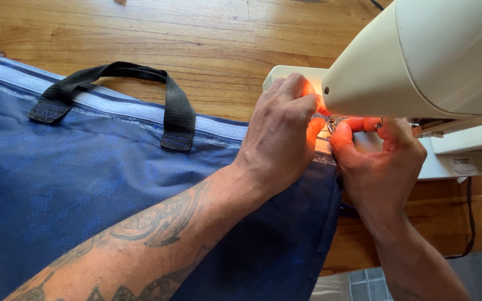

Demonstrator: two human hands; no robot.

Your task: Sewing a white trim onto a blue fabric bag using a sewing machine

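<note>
Head view. I am looking down at a wooden table (207, 39) on which a blue fabric bag (85, 184) is lying, spreading from the left edge across the near middle of the scene. A black webbing handle (177, 108) is arching over the bag's pale blue top hem (112, 103), with both of its ends stitched onto the cloth. At the far right, a cream sewing machine (419, 56) is standing on the table, its head overhanging the needle area (330, 124), which is glowing under the machine's lamp. A black cable (470, 212) is running down the right side of the table.

My left hand (283, 136) is resting on the right end of the bag, its fingers curled together and pressing down just beside the needle area; the tattooed forearm is crossing over the blue cloth from the near left. My right hand (380, 161) is lying just right of the left one, with the thumb and forefinger pinched together close under the machine head. I cannot tell what they are pinching, since the spot is too small and brightly lit. The bag's right edge is sitting between the two hands, at the foot of the machine.
</note>
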